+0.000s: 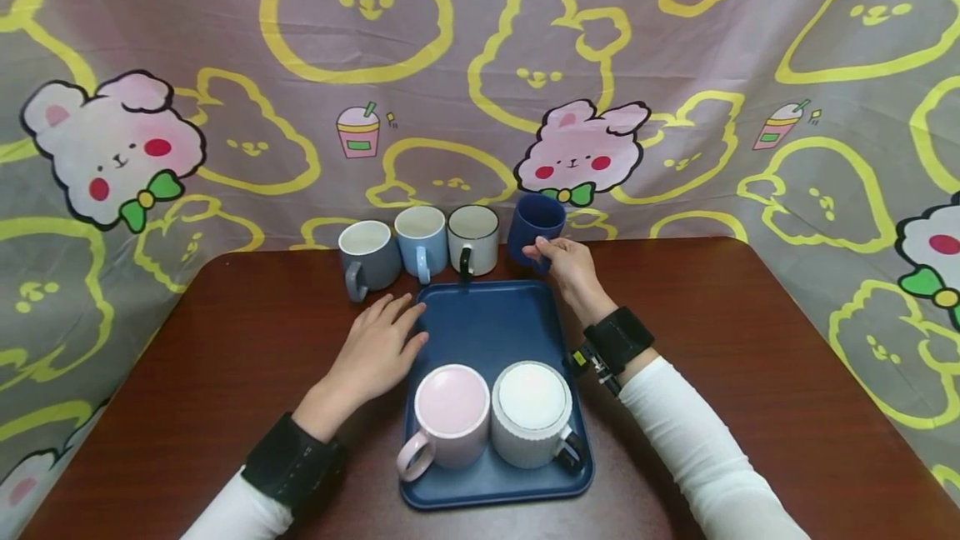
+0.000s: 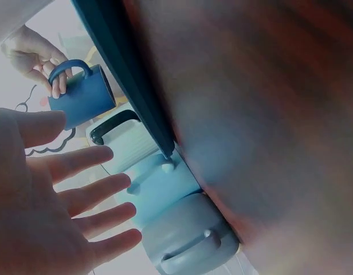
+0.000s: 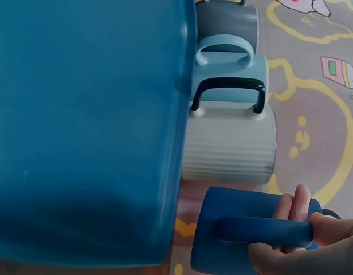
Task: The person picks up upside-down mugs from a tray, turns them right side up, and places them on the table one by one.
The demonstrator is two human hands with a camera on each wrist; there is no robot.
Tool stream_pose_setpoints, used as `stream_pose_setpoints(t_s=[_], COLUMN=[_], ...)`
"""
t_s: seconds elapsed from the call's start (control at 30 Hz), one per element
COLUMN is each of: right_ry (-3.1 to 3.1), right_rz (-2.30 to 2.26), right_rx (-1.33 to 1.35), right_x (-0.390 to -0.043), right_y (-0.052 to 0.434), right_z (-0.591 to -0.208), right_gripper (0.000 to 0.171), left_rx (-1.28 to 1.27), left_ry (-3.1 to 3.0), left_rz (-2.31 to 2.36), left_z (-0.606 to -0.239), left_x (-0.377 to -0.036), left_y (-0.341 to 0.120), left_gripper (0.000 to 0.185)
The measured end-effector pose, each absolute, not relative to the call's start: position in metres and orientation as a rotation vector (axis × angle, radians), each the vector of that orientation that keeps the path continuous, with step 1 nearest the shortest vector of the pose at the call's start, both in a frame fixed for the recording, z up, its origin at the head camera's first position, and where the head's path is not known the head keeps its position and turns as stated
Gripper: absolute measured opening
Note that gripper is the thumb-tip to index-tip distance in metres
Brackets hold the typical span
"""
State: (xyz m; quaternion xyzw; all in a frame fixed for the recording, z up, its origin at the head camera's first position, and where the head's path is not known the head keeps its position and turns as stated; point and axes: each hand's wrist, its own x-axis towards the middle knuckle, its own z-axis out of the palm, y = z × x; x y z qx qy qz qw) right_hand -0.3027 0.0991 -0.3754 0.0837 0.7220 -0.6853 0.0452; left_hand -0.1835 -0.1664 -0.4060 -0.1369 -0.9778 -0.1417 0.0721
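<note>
My right hand (image 1: 573,269) pinches the handle of a dark blue mug (image 1: 531,222), which is upright behind the back right corner of a blue tray (image 1: 487,323). In the right wrist view, the thumb and fingers wrap the mug's handle (image 3: 262,230) near the rim. With fingers spread, my left hand (image 1: 381,348) is at the tray's left edge and holds nothing. Two mugs sit bottom-up on the front half of the tray: a pink mug (image 1: 452,415) and a ribbed white mug (image 1: 529,419) with a black handle.
Behind the tray stand a grey mug (image 1: 371,257), a light blue mug (image 1: 422,242) and a white mug (image 1: 474,242) with a black handle, side by side. A patterned cloth (image 1: 435,40) hangs at the back edge of the brown table (image 1: 720,340).
</note>
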Motion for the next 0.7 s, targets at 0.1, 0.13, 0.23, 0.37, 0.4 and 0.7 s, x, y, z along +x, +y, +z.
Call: stream_pose_setpoints(t_s=[0.1, 0.13, 0.23, 0.37, 0.4, 0.7], right_ry=[2.203, 2.198, 2.194, 2.183, 2.183, 2.198], right_rz=[-2.076, -2.075, -2.066, -2.063, -2.06, -2.053], right_rx=[0.282, 0.288, 0.293, 0.304, 0.306, 0.287], right_x=[-0.306, -0.306, -0.308, -0.308, -0.309, -0.314], right_y=[0.097, 0.097, 0.096, 0.095, 0.095, 0.09], right_z=[-0.378, -0.379, -0.381, -0.383, -0.384, -0.388], right_gripper=[0.026, 0.026, 0.026, 0.028, 0.028, 0.027], left_rx=[-0.408, -0.409, -0.412, -0.408, -0.406, -0.356], left_ry=[-2.937, -2.938, -2.936, -2.931, -2.93, -2.946], left_rz=[-0.423, -0.419, -0.42, -0.418, -0.418, -0.401], left_z=[-0.407, -0.407, -0.407, -0.408, -0.408, -0.408], left_x=[-0.183, -0.183, -0.182, -0.182, -0.181, -0.176], left_y=[-0.168, -0.169, -0.17, -0.173, -0.173, -0.181], left_gripper=[0.051, 0.052, 0.052, 0.052, 0.052, 0.051])
